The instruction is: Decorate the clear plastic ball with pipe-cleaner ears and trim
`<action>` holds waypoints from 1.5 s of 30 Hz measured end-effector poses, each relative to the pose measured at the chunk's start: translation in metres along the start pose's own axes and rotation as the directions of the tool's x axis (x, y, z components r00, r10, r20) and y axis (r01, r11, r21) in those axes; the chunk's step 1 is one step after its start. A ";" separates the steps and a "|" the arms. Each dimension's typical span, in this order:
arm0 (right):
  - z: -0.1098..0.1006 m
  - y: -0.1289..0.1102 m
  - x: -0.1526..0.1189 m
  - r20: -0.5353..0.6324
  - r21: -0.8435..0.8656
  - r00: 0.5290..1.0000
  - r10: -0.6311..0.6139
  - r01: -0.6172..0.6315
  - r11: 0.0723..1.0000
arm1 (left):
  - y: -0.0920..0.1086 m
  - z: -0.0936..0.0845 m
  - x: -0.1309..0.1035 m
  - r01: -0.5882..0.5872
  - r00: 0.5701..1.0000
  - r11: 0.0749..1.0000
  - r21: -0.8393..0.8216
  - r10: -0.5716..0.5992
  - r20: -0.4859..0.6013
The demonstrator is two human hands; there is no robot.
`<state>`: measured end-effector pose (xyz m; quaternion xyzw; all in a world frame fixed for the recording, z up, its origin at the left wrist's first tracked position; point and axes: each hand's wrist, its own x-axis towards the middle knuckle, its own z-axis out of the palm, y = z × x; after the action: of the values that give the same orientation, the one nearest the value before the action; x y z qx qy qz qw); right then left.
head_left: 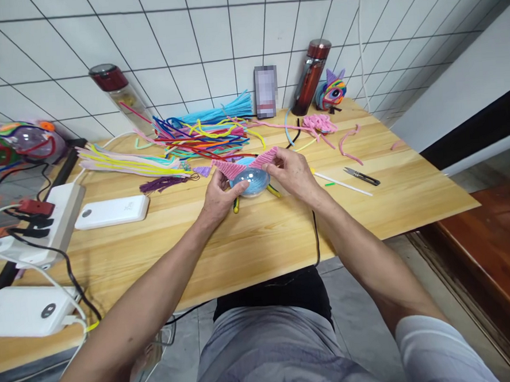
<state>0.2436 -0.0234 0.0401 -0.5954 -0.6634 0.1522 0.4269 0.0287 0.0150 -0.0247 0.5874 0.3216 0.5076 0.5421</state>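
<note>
Clear dome [254,185] between both hands, right beside left fingertips; about equally near either hand. Left pink fuzzy triangle [232,169] and right pink fuzzy triangle [265,157] at its far side, tips angling outward toward each hand. Left hand [218,198] clamped on dome, thumb on top, fingers by left triangle. Right hand [296,174] pinched on right triangle. Yellow-black handles [273,191] just nearside of dome; snips [361,176] right of right hand.
</note>
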 end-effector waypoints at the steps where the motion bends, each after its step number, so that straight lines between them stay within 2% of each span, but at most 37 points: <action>1: 0.000 0.000 0.000 -0.002 -0.008 1.000 0.004 -0.004 1.000 | 0.001 0.000 0.000 0.006 1.000 1.000 0.004 -0.006 -0.004; 22: -0.004 -0.003 -0.003 0.051 -0.003 0.998 0.024 -0.024 1.000 | 0.002 0.000 -0.003 0.073 0.996 0.995 0.066 -0.070 -0.054; 32: -0.003 -0.002 -0.003 0.048 -0.014 0.999 0.018 -0.017 1.000 | -0.006 -0.005 -0.002 0.046 0.999 0.997 0.057 -0.045 -0.028; 39: -0.004 0.001 -0.004 0.025 0.010 1.000 0.009 -0.010 1.000 | -0.005 -0.001 -0.004 0.005 1.000 0.998 0.059 -0.004 -0.024; 45: -0.007 0.003 -0.003 0.029 0.032 0.999 0.018 -0.019 0.999 | -0.004 0.001 -0.004 0.014 1.000 0.998 0.058 -0.013 -0.013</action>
<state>0.2505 -0.0276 0.0406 -0.5922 -0.6615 0.1754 0.4254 0.0290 0.0122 -0.0290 0.5975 0.3433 0.4981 0.5263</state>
